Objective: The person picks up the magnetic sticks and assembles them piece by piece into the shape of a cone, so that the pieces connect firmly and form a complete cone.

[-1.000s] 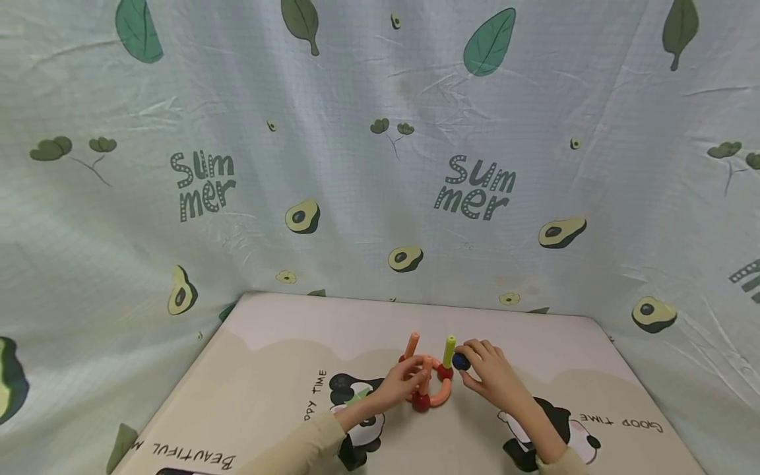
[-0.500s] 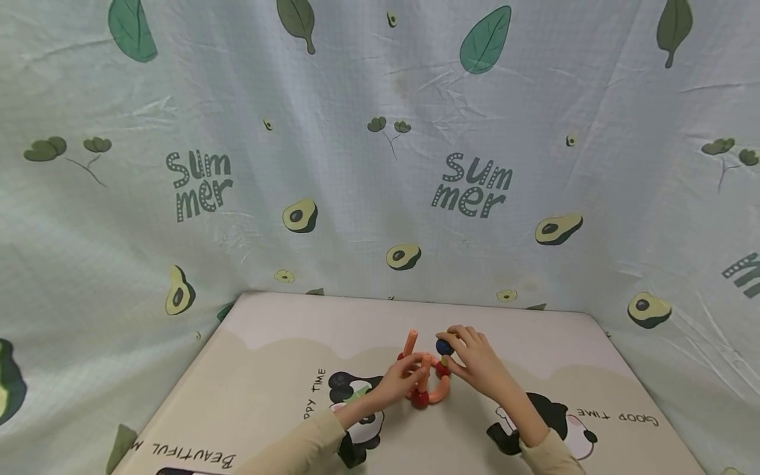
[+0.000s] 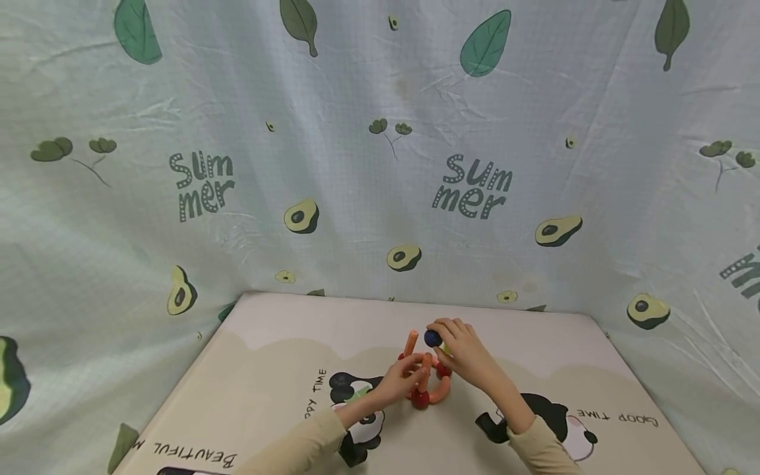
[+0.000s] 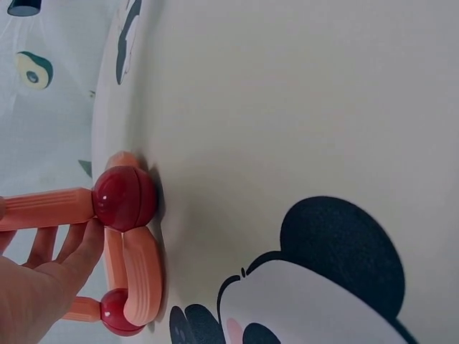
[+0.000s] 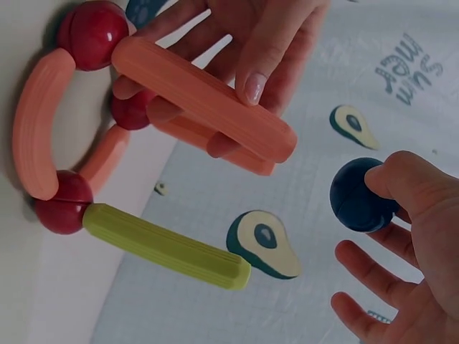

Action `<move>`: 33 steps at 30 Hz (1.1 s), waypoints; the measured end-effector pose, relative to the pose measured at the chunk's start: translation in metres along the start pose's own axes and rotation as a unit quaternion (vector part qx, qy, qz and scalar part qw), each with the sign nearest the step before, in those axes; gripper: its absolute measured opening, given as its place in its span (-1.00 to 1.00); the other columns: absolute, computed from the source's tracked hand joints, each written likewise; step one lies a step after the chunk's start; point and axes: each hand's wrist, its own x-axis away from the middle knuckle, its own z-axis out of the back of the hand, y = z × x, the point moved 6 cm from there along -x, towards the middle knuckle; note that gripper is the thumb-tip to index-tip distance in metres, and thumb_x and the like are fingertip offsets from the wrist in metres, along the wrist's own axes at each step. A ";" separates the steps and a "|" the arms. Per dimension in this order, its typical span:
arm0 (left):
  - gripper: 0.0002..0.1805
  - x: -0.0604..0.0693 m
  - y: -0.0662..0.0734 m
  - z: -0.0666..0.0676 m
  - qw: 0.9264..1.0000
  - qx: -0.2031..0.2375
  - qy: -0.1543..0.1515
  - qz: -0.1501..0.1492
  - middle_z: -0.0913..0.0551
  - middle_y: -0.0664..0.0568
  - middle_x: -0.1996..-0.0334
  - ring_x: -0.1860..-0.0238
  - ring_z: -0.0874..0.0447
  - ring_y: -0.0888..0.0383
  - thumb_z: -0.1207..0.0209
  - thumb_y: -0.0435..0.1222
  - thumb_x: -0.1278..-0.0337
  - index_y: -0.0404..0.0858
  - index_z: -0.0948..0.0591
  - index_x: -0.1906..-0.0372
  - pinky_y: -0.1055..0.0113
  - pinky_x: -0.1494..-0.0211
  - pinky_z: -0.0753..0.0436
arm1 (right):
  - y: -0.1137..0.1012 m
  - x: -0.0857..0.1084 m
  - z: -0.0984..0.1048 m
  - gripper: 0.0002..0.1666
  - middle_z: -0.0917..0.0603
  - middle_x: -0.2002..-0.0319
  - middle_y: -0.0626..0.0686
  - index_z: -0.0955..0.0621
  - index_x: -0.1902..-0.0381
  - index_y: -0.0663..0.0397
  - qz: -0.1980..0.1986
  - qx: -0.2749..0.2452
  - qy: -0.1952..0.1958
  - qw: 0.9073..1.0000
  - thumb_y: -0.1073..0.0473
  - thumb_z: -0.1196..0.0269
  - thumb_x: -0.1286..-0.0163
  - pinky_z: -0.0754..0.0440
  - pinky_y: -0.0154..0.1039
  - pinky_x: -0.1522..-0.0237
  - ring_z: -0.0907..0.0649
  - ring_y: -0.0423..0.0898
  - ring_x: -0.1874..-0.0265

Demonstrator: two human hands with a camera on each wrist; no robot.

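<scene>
A toy structure of red balls [image 5: 64, 204], curved orange pieces [image 5: 34, 125] and upright rods stands on the table. My left hand [image 3: 399, 384] holds the nearer orange rod [image 5: 208, 104] between thumb and fingers; its lower end sits in a red ball [image 4: 125, 198]. Another orange rod [image 3: 411, 343] stands behind it. My right hand [image 3: 470, 353] pinches a dark blue ball [image 5: 362, 197] above the structure, apart from the rods. A yellow-green rod [image 5: 168, 247] rises from one red ball; in the head view the right hand mostly covers it.
The table [image 3: 285, 343] bears a printed panda cover. A patterned curtain [image 3: 356, 171] hangs along its back and sides. Part of a dark-edged object [image 3: 190, 471] shows at the table's front left.
My right hand has carried the blue ball left and upward, from beside the yellow-green rod to near the tops of the orange rods. The left hand has kept its hold in place.
</scene>
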 end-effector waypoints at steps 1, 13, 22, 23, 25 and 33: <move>-0.65 -0.001 -0.004 0.000 1.000 0.003 -0.001 0.002 -0.54 -0.20 0.10 0.11 -0.53 -0.04 0.07 -0.28 -0.26 -0.24 -0.39 -0.12 0.07 0.23 -0.59 | 0.000 -0.001 0.000 -0.51 -0.53 0.12 0.03 -0.50 0.08 0.10 0.001 0.000 -0.001 1.000 0.21 -0.36 0.02 -0.46 -0.11 0.20 -0.49 -0.06 0.17; -0.66 0.006 0.014 0.001 1.000 0.012 -0.002 -0.007 -0.51 -0.35 0.08 0.13 -0.54 -0.22 0.09 -0.35 -0.26 -0.42 -0.38 -0.08 -0.05 0.21 -0.55 | -0.008 -0.003 -0.008 -0.54 -0.53 0.13 0.02 -0.51 0.08 0.09 0.031 0.030 -0.016 0.999 0.15 -0.34 -0.02 -0.47 -0.10 0.20 -0.50 -0.09 0.21; -0.64 0.005 0.011 0.001 1.000 0.017 -0.003 -0.002 -0.50 -0.35 0.08 0.12 -0.54 -0.20 0.09 -0.33 -0.26 -0.41 -0.37 -0.10 -0.02 0.18 -0.56 | -0.008 0.002 -0.014 -0.54 -0.53 0.14 0.00 -0.52 0.08 0.06 0.043 0.051 -0.014 0.998 0.11 -0.34 -0.03 -0.47 -0.12 0.20 -0.50 -0.09 0.21; -0.64 0.003 0.006 0.000 1.000 0.016 -0.002 -0.002 -0.50 -0.33 0.08 0.12 -0.54 -0.18 0.09 -0.32 -0.27 -0.40 -0.37 -0.11 0.00 0.18 -0.56 | -0.008 0.002 -0.015 -0.54 -0.53 0.14 0.00 -0.52 0.08 0.06 0.042 0.053 -0.017 0.998 0.11 -0.34 -0.03 -0.47 -0.13 0.20 -0.50 -0.09 0.20; -0.64 0.001 -0.002 -0.001 1.000 0.012 -0.002 -0.005 -0.51 -0.31 0.07 0.12 -0.54 -0.15 0.09 -0.30 -0.27 -0.37 -0.37 -0.11 0.06 0.18 -0.58 | -0.008 0.003 -0.016 -0.53 -0.53 0.14 -0.01 -0.53 0.08 0.06 0.042 0.055 -0.020 0.997 0.11 -0.34 -0.02 -0.47 -0.13 0.20 -0.50 -0.09 0.20; -0.63 -0.002 -0.011 -0.001 1.000 0.014 -0.003 -0.006 -0.52 -0.23 0.05 0.11 -0.56 -0.06 0.07 -0.23 -0.26 -0.30 -0.39 -0.11 0.20 0.19 -0.60 | -0.008 0.006 -0.018 -0.50 -0.53 0.15 -0.01 -0.52 0.09 0.05 0.047 0.053 -0.018 0.997 0.12 -0.38 0.04 -0.46 -0.13 0.21 -0.49 -0.08 0.21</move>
